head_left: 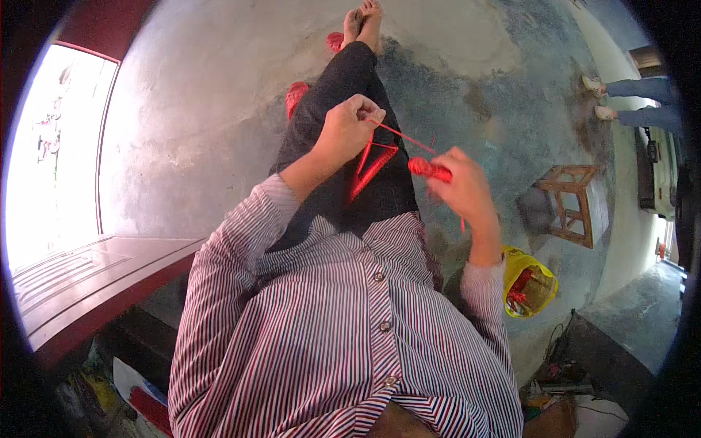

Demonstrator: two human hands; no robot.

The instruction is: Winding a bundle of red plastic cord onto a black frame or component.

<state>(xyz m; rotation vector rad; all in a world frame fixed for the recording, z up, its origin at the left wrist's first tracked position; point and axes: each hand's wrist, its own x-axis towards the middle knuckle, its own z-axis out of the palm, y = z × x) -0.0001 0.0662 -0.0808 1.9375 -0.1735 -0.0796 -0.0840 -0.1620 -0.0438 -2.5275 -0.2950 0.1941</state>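
Note:
My left hand (pixel 349 131) is raised over my black-trousered lap, fingers pinched on a strand of red yarn (pixel 400 136) that runs taut to the right. My right hand (pixel 461 188) grips a small red crocheted piece (pixel 428 168), and a thin red strand hangs down past my wrist. More red yarn loops (pixel 371 166) drape between the two hands over my thigh. A red ball of yarn (pixel 296 95) lies on the floor beside my leg, and another red lump (pixel 334 39) sits near my bare feet (pixel 363 20).
A grey concrete floor (pixel 219 109) spreads around me. A wooden stool frame (pixel 573 201) stands to the right, with a yellow bag (pixel 527 283) near my right elbow. Another person's legs and shoes (pixel 628 98) show at the far right. A red door (pixel 95 270) stands open at left.

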